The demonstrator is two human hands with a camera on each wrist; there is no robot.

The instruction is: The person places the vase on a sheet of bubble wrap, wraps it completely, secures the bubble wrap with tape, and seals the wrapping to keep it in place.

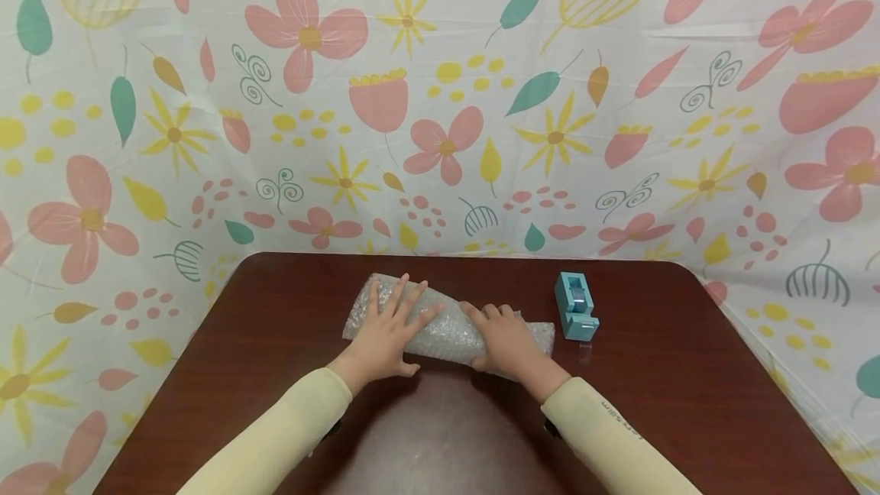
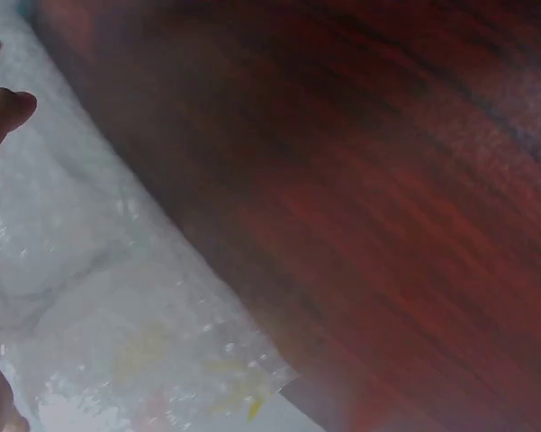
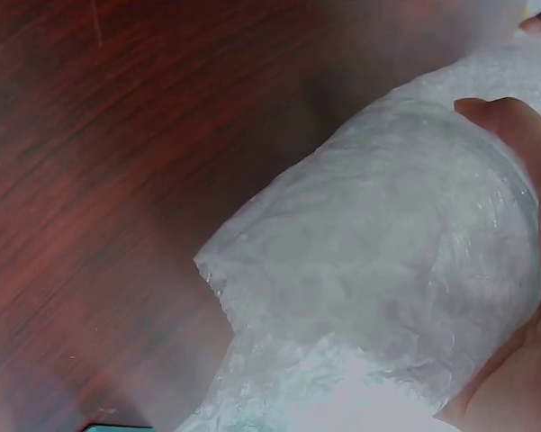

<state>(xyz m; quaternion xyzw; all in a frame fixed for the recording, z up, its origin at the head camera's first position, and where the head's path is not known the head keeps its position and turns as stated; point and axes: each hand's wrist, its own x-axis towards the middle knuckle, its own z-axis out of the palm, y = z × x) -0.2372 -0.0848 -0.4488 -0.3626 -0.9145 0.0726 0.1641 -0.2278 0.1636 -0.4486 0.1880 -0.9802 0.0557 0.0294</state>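
A long bundle of clear bubble wrap point(image 1: 450, 336) lies slantwise across the table, thick in the middle and flat at both ends. Whatever it may enclose cannot be made out. My left hand point(image 1: 381, 338) rests with spread, straight fingers on the bundle's left part, its thumb at the near edge. Over the right part, my right hand point(image 1: 509, 342) curls its fingers across the top, thumb on the near side. The right wrist view shows that hand gripping the rounded wrap point(image 3: 369, 243). In the left wrist view, the wrap's flat end point(image 2: 90, 243) spreads beside the thumb.
A light blue tape dispenser point(image 1: 576, 308) stands just right of the bundle, with a small clear strip point(image 1: 585, 354) near its front. The dark red-brown wooden table point(image 1: 275, 327) meets a flower-patterned cloth point(image 1: 447, 98) at its back and sides.
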